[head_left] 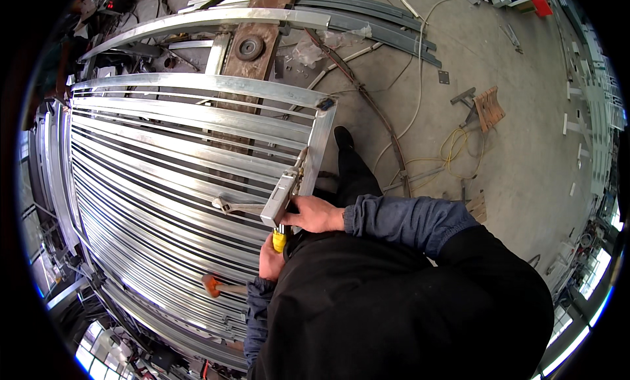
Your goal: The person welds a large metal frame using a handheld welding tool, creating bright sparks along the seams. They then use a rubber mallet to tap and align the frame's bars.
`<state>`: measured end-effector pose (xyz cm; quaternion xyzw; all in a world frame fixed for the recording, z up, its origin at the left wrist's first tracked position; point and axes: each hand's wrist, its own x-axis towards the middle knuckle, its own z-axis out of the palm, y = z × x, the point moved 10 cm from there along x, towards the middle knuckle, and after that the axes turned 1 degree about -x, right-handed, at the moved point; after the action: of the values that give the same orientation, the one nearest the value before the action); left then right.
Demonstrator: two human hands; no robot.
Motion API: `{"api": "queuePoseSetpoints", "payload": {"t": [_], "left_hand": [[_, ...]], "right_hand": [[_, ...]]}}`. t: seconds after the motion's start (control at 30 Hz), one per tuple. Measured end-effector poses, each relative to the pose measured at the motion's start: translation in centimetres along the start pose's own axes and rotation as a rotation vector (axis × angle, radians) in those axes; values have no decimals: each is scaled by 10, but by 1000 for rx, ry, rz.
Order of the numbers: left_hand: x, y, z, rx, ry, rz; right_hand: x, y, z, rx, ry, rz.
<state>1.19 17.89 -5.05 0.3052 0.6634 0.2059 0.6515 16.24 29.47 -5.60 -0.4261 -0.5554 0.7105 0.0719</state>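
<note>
My right hand (318,214) is closed against the near end of a short rectangular metal tube (279,199), its thumb at the tube's side. The tube rests by the end bar of a large slatted metal frame (164,176). Below it, my left hand (270,260) is closed around a yellow-handled tool (279,241), whose kind I cannot make out; its fingers are partly hidden. An adjustable wrench (226,205) lies across the slats left of the tube. Farther down on the slats is a hammer with an orange head (211,286), its handle toward my left sleeve.
A rusty beam (262,35) with a round metal disc (249,48) runs under the frame. Long metal profiles (374,19) lie at the far side. Cables, a yellow cord (453,147) and a wooden-topped stool (489,109) are on the floor to the right.
</note>
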Motion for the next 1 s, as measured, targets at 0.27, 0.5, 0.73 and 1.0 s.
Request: {"api": "queuePoseSetpoints", "payload": {"t": [0.27, 0.5, 0.73, 1.0], "left_hand": [[1, -5, -1, -36, 17, 27], [2, -1, 1, -49, 22, 19], [1, 1, 2, -81, -6, -10], [3, -6, -2, -63, -23, 11]], "right_hand": [[5, 4, 3, -9, -3, -22], [4, 2, 2, -2, -1, -18], [6, 4, 3, -4, 22, -30], [6, 3, 2, -4, 85, -91]]}}
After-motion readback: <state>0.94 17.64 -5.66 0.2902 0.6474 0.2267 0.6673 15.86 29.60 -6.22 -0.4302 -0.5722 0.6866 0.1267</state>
